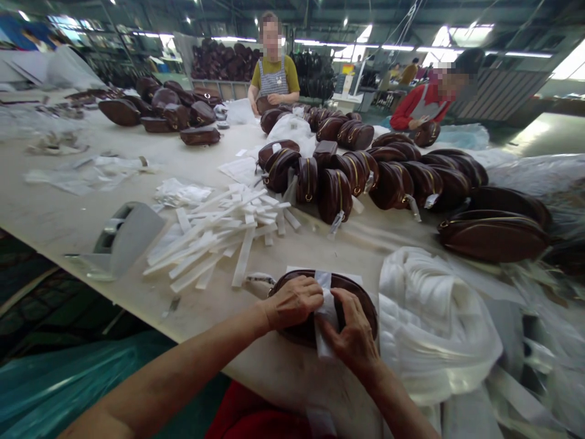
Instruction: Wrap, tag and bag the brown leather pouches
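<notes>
A dark brown oval handbag [292,329] lies on the table right in front of me. Across its middle runs a white strip [325,347], with a piece of clear tape [323,278] at its upper end. My left hand [297,302] rests on the bag with fingers curled, the fingertips pressing the strip's left edge. From the other side my right hand [351,326] pinches the strip between thumb and fingers. A wrapped zipper pull [260,277] sticks out at the bag's left end.
Loose white strips [223,238] are heaped beyond my left arm, beside a grey tape dispenser [130,235]. A roll of white foam sheet [429,323] sits at right. Rows of brown bags [336,195] cover the table ahead. Two co-workers stand across, one in a checked apron [275,76].
</notes>
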The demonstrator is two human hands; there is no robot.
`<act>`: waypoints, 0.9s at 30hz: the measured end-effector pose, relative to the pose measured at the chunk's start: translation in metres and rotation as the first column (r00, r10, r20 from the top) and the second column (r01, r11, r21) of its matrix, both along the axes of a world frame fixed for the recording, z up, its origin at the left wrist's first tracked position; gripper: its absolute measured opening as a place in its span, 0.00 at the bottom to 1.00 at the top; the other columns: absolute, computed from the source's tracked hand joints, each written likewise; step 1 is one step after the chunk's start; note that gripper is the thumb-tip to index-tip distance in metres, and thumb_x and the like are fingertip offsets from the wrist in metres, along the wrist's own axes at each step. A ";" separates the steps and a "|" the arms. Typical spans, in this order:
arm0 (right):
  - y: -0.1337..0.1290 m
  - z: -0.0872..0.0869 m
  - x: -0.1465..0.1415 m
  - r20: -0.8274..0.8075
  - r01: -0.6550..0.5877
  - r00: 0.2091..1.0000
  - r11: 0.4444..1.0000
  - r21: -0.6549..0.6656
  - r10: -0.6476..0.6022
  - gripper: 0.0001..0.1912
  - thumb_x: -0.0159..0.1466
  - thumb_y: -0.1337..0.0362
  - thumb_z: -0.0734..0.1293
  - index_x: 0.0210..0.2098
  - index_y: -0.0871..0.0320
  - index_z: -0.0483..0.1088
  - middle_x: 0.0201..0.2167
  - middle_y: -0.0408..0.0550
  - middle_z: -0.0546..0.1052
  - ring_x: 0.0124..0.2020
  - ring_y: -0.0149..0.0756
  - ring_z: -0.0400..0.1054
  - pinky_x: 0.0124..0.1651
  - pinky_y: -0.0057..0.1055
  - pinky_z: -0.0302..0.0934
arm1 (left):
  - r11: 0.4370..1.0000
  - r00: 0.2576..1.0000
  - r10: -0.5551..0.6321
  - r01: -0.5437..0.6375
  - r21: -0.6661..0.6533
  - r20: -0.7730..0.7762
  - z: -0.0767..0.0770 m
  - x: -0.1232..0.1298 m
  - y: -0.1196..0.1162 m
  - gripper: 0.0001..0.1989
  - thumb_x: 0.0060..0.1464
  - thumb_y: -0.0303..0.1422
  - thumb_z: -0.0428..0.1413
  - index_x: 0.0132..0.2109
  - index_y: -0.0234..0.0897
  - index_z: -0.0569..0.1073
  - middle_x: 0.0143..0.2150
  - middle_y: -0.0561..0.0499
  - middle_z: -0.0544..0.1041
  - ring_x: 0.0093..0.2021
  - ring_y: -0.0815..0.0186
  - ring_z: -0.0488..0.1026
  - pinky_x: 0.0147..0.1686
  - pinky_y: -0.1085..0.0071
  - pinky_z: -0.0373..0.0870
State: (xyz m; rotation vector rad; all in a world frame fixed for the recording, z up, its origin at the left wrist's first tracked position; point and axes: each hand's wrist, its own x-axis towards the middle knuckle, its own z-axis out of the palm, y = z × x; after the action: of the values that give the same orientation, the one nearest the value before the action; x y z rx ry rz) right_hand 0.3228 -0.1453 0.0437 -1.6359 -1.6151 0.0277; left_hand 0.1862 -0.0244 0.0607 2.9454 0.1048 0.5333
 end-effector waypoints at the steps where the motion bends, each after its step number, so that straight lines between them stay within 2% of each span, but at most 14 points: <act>1: 0.000 0.000 0.000 0.001 -0.002 1.000 1.000 -0.001 0.002 0.20 0.60 0.61 0.64 0.51 0.59 0.61 0.45 0.56 0.71 0.48 0.46 0.66 0.51 0.45 0.64 | 1.000 1.000 0.021 -0.021 -0.006 -0.005 -0.001 0.000 -0.004 0.09 0.60 0.24 0.46 0.34 0.32 0.69 0.36 0.47 0.73 0.39 0.64 0.67 0.41 0.69 0.65; 6: 0.000 -0.002 -0.002 -0.003 -0.015 1.000 1.000 0.010 0.015 0.19 0.61 0.61 0.64 0.50 0.60 0.63 0.45 0.57 0.71 0.48 0.46 0.66 0.50 0.46 0.64 | 0.997 0.999 -0.002 -0.002 -0.073 -0.053 -0.004 0.000 -0.013 0.09 0.59 0.23 0.46 0.32 0.31 0.69 0.37 0.46 0.73 0.40 0.64 0.68 0.44 0.69 0.67; 9: 0.000 -0.002 0.000 -0.030 -0.053 0.998 0.999 -0.014 0.052 0.18 0.61 0.58 0.65 0.48 0.60 0.65 0.43 0.57 0.72 0.46 0.46 0.67 0.49 0.45 0.65 | 0.982 0.995 -0.049 0.031 -0.189 -0.091 0.005 -0.008 -0.014 0.07 0.57 0.22 0.47 0.37 0.31 0.70 0.41 0.44 0.73 0.46 0.63 0.68 0.49 0.69 0.66; 12: -0.003 0.009 0.010 -0.054 -0.226 0.974 0.965 -0.132 0.220 0.16 0.64 0.58 0.63 0.48 0.59 0.67 0.44 0.56 0.72 0.48 0.43 0.68 0.51 0.42 0.65 | 0.957 0.979 -0.096 0.040 -0.288 -0.181 0.022 -0.018 -0.018 0.08 0.54 0.22 0.50 0.42 0.29 0.69 0.46 0.43 0.72 0.52 0.62 0.66 0.56 0.68 0.62; 14: -0.008 0.021 0.022 -0.055 -0.391 0.919 0.886 -0.247 0.390 0.21 0.64 0.57 0.62 0.54 0.60 0.64 0.51 0.57 0.70 0.53 0.42 0.65 0.55 0.40 0.63 | 0.956 0.965 -0.104 0.030 -0.291 -0.242 0.030 -0.024 -0.023 0.16 0.51 0.26 0.55 0.48 0.28 0.68 0.52 0.41 0.70 0.56 0.59 0.64 0.58 0.65 0.60; 16: -0.013 0.032 0.035 -0.025 -0.514 0.842 0.786 -0.344 0.539 0.31 0.61 0.56 0.66 0.60 0.61 0.57 0.58 0.59 0.64 0.59 0.43 0.60 0.58 0.39 0.60 | 0.975 0.965 -0.069 0.012 -0.223 -0.252 0.028 -0.028 -0.029 0.26 0.49 0.32 0.58 0.54 0.27 0.63 0.56 0.38 0.66 0.58 0.55 0.62 0.57 0.61 0.61; 18: -0.018 0.037 0.044 0.059 -0.553 0.783 0.736 -0.391 0.620 0.37 0.58 0.59 0.68 0.63 0.62 0.54 0.61 0.59 0.61 0.62 0.45 0.56 0.60 0.41 0.58 | 0.995 0.979 -0.026 0.007 -0.095 -0.203 0.019 -0.030 -0.033 0.26 0.53 0.33 0.56 0.56 0.26 0.62 0.58 0.36 0.64 0.57 0.53 0.62 0.55 0.60 0.63; 20: -0.019 0.035 0.048 0.185 -0.538 0.751 0.751 -0.383 0.633 0.36 0.58 0.68 0.66 0.63 0.63 0.52 0.61 0.60 0.62 0.62 0.46 0.55 0.61 0.45 0.56 | 0.998 0.991 -0.013 0.020 0.052 -0.131 0.008 -0.031 -0.035 0.18 0.58 0.29 0.50 0.54 0.25 0.64 0.57 0.36 0.66 0.56 0.54 0.64 0.53 0.61 0.64; 22: -0.017 0.029 0.048 0.304 -0.532 0.717 0.774 -0.343 0.628 0.36 0.57 0.74 0.62 0.64 0.64 0.52 0.59 0.60 0.65 0.61 0.47 0.56 0.60 0.49 0.56 | 0.986 0.997 -0.031 0.043 0.163 -0.077 0.000 -0.031 -0.033 0.15 0.60 0.25 0.47 0.53 0.24 0.65 0.56 0.36 0.67 0.55 0.55 0.65 0.54 0.60 0.64; 24: -0.014 0.024 0.048 0.388 -0.550 0.670 0.774 -0.313 0.633 0.35 0.57 0.76 0.59 0.64 0.65 0.51 0.58 0.61 0.66 0.61 0.47 0.58 0.59 0.51 0.56 | 0.975 0.997 -0.057 0.067 0.212 -0.056 -0.003 -0.032 -0.028 0.15 0.61 0.26 0.46 0.53 0.25 0.66 0.55 0.38 0.68 0.55 0.56 0.65 0.55 0.58 0.63; 27: -0.010 0.021 0.052 0.441 -0.583 0.595 0.739 -0.338 0.672 0.32 0.59 0.77 0.56 0.63 0.67 0.52 0.59 0.61 0.65 0.61 0.46 0.57 0.59 0.48 0.58 | 0.965 0.994 -0.107 0.113 0.235 -0.037 -0.003 -0.034 -0.022 0.16 0.62 0.28 0.46 0.54 0.25 0.66 0.55 0.38 0.69 0.55 0.56 0.65 0.55 0.55 0.63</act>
State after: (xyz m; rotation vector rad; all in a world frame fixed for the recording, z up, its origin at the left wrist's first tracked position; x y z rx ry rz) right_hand 0.3747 -0.1549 0.0651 -1.1249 -2.6529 0.0682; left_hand 0.1524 -0.0464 0.0581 3.1652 -0.1286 0.5284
